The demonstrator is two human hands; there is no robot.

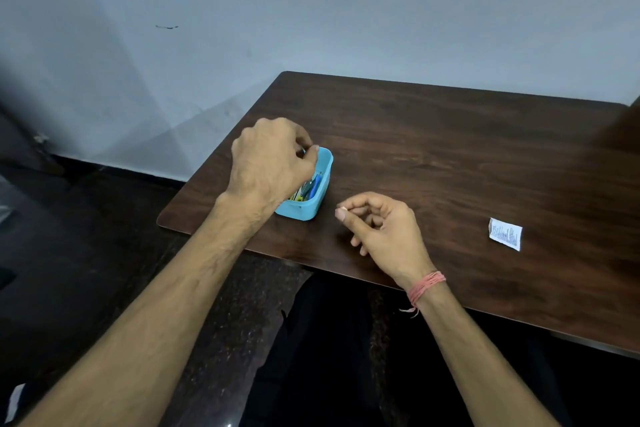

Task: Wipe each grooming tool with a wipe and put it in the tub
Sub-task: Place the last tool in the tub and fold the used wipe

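A light blue tub stands near the table's left front corner. Inside it lie several grooming tools, among them a blue handle and a metal piece. My left hand is over the tub's far left side, fingers curled, with the thumb and fingertips closed at its rim. My right hand hovers just right of the tub, fingers curled, thumb tip against the index fingertip. Only a tiny pale speck shows there, and I cannot tell whether it is a held thing. No wipe is visible in either hand.
A torn white sachet with printed lines lies flat on the dark wooden table, well to the right of my right hand. The table's left and front edges run close to the tub. A pale wall stands behind.
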